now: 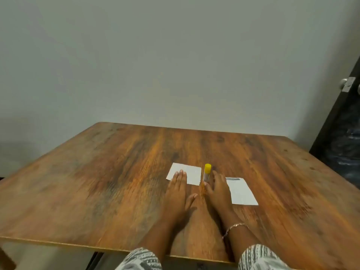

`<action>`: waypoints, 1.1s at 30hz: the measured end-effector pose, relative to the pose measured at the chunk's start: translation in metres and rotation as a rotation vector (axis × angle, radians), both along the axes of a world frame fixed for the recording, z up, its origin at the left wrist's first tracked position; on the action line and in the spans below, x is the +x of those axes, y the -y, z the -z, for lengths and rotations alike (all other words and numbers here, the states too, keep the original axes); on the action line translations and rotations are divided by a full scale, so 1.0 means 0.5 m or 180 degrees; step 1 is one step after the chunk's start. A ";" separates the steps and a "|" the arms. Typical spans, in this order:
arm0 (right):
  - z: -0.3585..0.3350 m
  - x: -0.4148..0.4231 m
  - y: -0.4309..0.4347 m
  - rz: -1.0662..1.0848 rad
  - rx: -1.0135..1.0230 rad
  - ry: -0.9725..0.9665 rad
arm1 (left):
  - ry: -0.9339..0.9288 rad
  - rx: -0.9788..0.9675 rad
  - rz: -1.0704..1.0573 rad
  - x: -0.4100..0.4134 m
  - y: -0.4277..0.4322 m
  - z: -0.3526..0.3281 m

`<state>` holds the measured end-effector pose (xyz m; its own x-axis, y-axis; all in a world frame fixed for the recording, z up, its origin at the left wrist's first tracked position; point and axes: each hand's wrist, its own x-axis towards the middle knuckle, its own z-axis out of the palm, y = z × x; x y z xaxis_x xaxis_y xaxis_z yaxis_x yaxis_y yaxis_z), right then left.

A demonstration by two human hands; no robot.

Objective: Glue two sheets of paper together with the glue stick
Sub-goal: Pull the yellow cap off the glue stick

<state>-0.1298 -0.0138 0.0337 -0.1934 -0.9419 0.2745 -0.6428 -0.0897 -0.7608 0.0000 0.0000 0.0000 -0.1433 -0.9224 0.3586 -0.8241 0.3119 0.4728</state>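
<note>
Wood-grain desk (97, 182) stands against a grey wall (175, 55). 2 paper sheets lie on it: left sheet (191, 175) and right sheet (243, 193). Between them the glue stick (207, 173) stands upright, yellow cap on. My left hand (176, 193) lies flat, fingers straight, fingertips on the left sheet. My right hand (218, 191) lies flat and released, just beside the glue stick; I cannot tell whether they touch.

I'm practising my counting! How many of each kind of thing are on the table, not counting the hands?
Paper sheets: 2, the left sheet and the right sheet
Glue stick with a yellow cap: 1
Total: 3
</note>
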 end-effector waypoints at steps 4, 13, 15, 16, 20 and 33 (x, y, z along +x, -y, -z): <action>-0.005 -0.009 0.028 0.0120 0.0199 -0.0174 | -0.0113 -0.0014 -0.0026 0.003 0.003 0.002; 0.023 -0.020 0.088 0.0152 0.0236 -0.0444 | -0.0314 -0.0056 0.0030 0.010 0.024 0.018; 0.026 -0.015 0.089 0.0130 0.0208 -0.0414 | -0.0225 0.0011 0.0077 0.011 0.019 0.016; 0.026 -0.012 0.088 0.0107 0.0188 -0.0371 | -0.0180 -0.0018 0.0111 0.011 0.017 0.012; 0.032 0.016 0.056 -0.0259 0.0075 -0.0098 | -0.0183 -0.0081 0.0283 0.016 0.006 0.000; 0.026 0.046 -0.022 -0.0908 0.0000 0.0737 | -0.0791 -0.0421 0.0188 0.021 -0.008 -0.006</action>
<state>-0.1069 -0.0030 0.0208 0.0201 -0.9670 0.2541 -0.4027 -0.2405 -0.8832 0.0107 0.0039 0.0029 -0.0881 -0.8580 0.5060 -0.6667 0.4282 0.6100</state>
